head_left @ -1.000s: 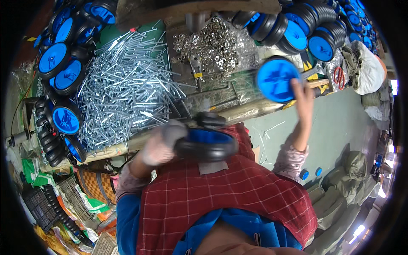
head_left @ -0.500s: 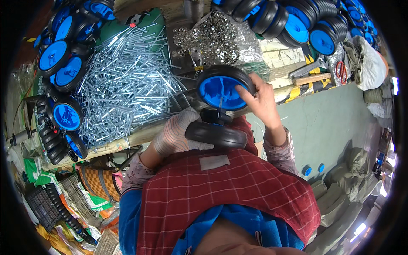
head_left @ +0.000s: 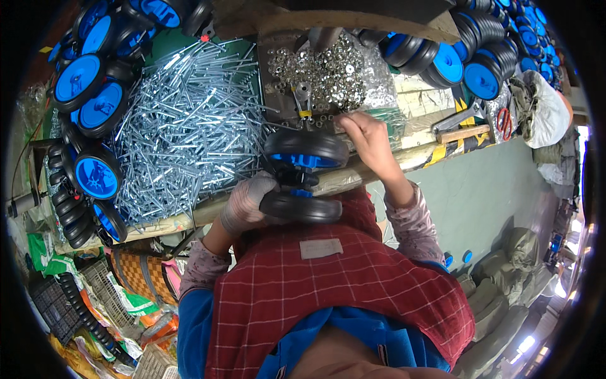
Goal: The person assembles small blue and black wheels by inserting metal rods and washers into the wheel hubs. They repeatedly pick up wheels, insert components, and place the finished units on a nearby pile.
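Note:
My left hand (head_left: 246,205), in a striped grey glove, is closed around the near wheel (head_left: 302,208) of a twin-wheel caster. This black-tyred wheel sits close to my apron. A black bracket joins it to the far wheel (head_left: 307,146), whose blue hub faces me. Bare, my right hand (head_left: 372,144) is just right of the far wheel, thumb and fingertips pressed together. Whatever they pinch is too small to make out. Beyond them lies a heap of small metal nuts and washers (head_left: 346,74). Left of the caster spreads a large pile of long bolts (head_left: 189,126).
A metal fixture with a yellow band (head_left: 303,101) stands behind the caster. A thick dark beam (head_left: 372,20) crosses the top. Loose wheels (head_left: 95,174) line the left; more wheels (head_left: 483,81) are stacked at right. A wrench (head_left: 457,118), hammer (head_left: 464,134) and red-handled scissors (head_left: 504,123) lie right.
The far wheel has tipped from face-up to edge-on. My right hand has left its rim and moved toward the nuts and washers. The dark beam has come into view at the top.

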Demonstrator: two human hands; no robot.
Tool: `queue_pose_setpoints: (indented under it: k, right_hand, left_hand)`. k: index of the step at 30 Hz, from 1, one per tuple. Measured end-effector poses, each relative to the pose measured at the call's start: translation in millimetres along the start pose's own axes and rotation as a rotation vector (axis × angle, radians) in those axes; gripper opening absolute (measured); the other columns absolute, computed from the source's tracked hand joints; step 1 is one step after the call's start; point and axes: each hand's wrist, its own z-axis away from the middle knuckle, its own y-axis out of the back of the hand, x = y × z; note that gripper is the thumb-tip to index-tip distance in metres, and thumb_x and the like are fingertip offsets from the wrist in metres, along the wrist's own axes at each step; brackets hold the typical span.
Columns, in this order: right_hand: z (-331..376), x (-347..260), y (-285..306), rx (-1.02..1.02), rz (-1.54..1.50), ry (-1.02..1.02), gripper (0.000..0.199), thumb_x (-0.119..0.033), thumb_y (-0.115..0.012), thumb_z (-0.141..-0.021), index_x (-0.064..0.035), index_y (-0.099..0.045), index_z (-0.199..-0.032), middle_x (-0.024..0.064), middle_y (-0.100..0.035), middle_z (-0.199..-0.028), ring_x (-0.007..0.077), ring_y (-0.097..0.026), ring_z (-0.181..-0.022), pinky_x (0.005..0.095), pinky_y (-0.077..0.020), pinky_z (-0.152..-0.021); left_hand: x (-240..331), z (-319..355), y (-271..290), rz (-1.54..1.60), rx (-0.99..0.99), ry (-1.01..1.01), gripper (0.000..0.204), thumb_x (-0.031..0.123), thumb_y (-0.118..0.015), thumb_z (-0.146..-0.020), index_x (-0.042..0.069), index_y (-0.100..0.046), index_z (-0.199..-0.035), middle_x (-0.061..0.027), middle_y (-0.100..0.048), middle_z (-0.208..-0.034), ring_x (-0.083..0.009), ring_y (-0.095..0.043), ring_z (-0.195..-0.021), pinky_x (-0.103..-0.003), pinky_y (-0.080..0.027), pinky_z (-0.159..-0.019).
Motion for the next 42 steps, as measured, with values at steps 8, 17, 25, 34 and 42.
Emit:
queue_pose_setpoints:
  k: [8, 17, 25, 34, 42]
  right_hand:
    - [-22.6, -0.1, -20.3, 0.138, 0.407, 0.164, 0.016, -0.008, -0.074, -0.077, -0.0047, -0.071, -0.093, 0.0086, -0.063, -0.086, 0.0284, -0.062, -0.082, 0.0352, -0.0521, -0.068]
    - [-55.5, -12.4, -34.6, 0.221, -0.239, -0.216, 0.012, -0.006, -0.069, -0.087, -0.0016, -0.073, -0.098, -0.0005, -0.069, -0.081, 0.0024, -0.057, -0.070, 0.0190, -0.0448, -0.063]
    - [-64.9, -13.8, -42.3, 0.210, -0.362, -0.264, 0.015, -0.007, -0.064, -0.092, -0.0004, -0.072, -0.102, 0.0011, -0.069, -0.082, 0.0038, -0.058, -0.071, 0.0192, -0.0462, -0.063]
    - [-55.0, -22.6, -38.4, 0.207, 0.028, 0.154, 0.016, -0.003, -0.070, -0.083, -0.0054, -0.072, -0.099, 0.0113, -0.066, -0.096, 0.0271, -0.067, -0.086, 0.0330, -0.0544, -0.071]
    - [-48.8, -23.8, -29.3, 0.144, -0.081, 0.017, 0.019, -0.003, -0.071, -0.081, -0.0059, -0.066, -0.099, 0.0106, -0.062, -0.095, 0.0292, -0.064, -0.081, 0.0358, -0.0533, -0.068]
  left_hand:
    - [-17.5, 11.6, -8.7, 0.034, 0.085, -0.024, 0.051, 0.027, -0.090, -0.059, 0.006, -0.056, -0.091, -0.0118, -0.060, -0.078, -0.0312, -0.063, -0.067, -0.038, -0.051, -0.057]
    - [-11.7, 6.3, -5.6, 0.118, 0.083, -0.010, 0.051, 0.022, -0.091, -0.057, 0.006, -0.058, -0.092, -0.0118, -0.063, -0.082, -0.0315, -0.065, -0.073, -0.037, -0.051, -0.065]
    - [-2.7, 6.8, -3.9, 0.037, 0.085, 0.055, 0.055, 0.029, -0.094, -0.052, 0.008, -0.058, -0.088, -0.0106, -0.063, -0.082, -0.0315, -0.064, -0.073, -0.038, -0.051, -0.062]
    - [4.0, 4.0, -6.9, -0.004, 0.115, -0.007, 0.053, 0.025, -0.094, -0.052, 0.008, -0.058, -0.086, -0.0087, -0.061, -0.078, -0.0288, -0.062, -0.069, -0.037, -0.050, -0.060]
    - [0.8, 15.8, -23.4, 0.306, 0.137, 0.264, 0.037, 0.013, -0.090, -0.059, 0.009, -0.062, -0.082, -0.0071, -0.063, -0.074, -0.0230, -0.062, -0.066, -0.033, -0.050, -0.060]
